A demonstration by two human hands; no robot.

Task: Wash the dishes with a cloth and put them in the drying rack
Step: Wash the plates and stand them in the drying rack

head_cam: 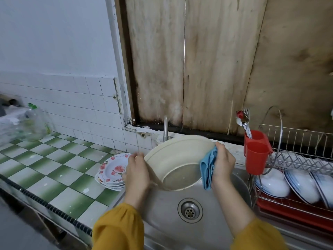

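Observation:
A large cream basin (177, 159) is tilted toward me above the steel sink (165, 210). My left hand (137, 173) grips its left rim. My right hand (222, 162) holds a blue cloth (208, 170) pressed over the basin's right rim. A stack of flower-patterned plates (112, 170) sits on the counter left of the sink. The wire drying rack (295, 159) stands to the right, with white blue-rimmed bowls (273, 183) in its lower tier.
A faucet (165, 129) rises behind the basin. A red cutlery holder (255, 150) with spoons and a fork hangs on the rack's left side. The green-and-white tiled counter (45, 165) has a clear plastic bottle (34, 123) at the far left. A wooden board wall stands behind.

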